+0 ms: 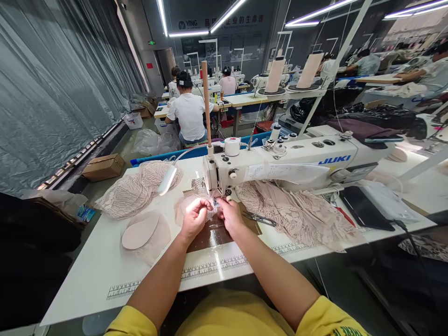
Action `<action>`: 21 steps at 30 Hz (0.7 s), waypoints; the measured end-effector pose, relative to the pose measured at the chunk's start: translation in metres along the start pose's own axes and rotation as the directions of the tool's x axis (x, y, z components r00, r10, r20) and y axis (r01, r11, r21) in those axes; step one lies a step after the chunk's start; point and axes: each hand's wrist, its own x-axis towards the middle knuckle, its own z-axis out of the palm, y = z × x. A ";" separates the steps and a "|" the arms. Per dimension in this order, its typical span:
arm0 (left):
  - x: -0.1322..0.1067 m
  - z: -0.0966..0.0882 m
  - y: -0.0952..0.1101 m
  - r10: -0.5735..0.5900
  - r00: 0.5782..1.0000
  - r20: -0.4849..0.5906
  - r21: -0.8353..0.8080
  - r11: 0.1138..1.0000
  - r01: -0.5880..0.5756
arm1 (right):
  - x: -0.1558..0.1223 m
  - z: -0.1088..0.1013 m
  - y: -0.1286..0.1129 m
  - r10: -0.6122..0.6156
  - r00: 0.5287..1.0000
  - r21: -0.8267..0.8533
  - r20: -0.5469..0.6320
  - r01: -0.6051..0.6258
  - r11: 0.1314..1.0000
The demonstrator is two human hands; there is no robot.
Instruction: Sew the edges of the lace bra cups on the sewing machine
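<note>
Under the head of a white sewing machine [280, 161], both hands meet close to the needle. My left hand [196, 217] is closed in a pinch at the edge of a beige lace piece [181, 205], left of the presser foot. My right hand [229, 214] sits just right of the foot, its fingertips partly hidden by the machine head; whether they grip the fabric does not show. Scissors [261, 218] lie right of that hand. A brown plate [210, 235] covers the table below the needle.
Beige lace piles [122, 193] and cup-shaped pieces [140, 232] lie on the left. More lace [297, 214] spreads to the right, beside a black tablet-like object [366, 207]. A printed ruler [217, 268] runs along the front edge. Co-workers [191, 112] sit beyond.
</note>
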 end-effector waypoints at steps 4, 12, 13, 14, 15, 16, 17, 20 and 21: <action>0.000 0.005 -0.003 0.001 0.999 0.048 -0.013 1.000 0.000 | 0.001 -0.002 -0.003 0.065 0.998 0.098 0.005 -0.065 0.993; 0.003 0.012 -0.003 0.104 0.987 0.118 0.108 0.987 -0.117 | 0.015 0.003 0.010 0.213 0.976 0.158 0.054 -0.219 0.963; 0.003 0.012 -0.003 0.123 0.984 0.127 0.114 0.984 -0.137 | 0.016 0.003 0.012 0.226 0.972 0.154 0.058 -0.233 0.960; 0.004 0.012 -0.003 0.143 0.980 0.135 0.121 0.980 -0.160 | 0.018 0.004 0.012 0.237 0.970 0.150 0.060 -0.243 0.958; 0.006 0.011 -0.003 0.165 0.976 0.141 0.129 0.975 -0.183 | 0.018 0.005 0.013 0.244 0.968 0.145 0.063 -0.251 0.957; 0.007 0.011 -0.003 0.183 0.972 0.149 0.139 0.969 -0.204 | 0.019 0.005 0.012 0.249 0.966 0.141 0.065 -0.256 0.956; 0.008 0.011 -0.002 0.197 0.968 0.157 0.149 0.964 -0.220 | 0.019 0.006 0.012 0.252 0.965 0.137 0.068 -0.259 0.956; 0.010 0.011 -0.002 0.221 0.959 0.180 0.165 0.954 -0.250 | 0.018 0.007 0.010 0.255 0.964 0.125 0.078 -0.263 0.957; 0.010 0.011 -0.003 0.228 0.956 0.182 0.165 0.952 -0.259 | 0.018 0.007 0.010 0.255 0.964 0.122 0.078 -0.263 0.957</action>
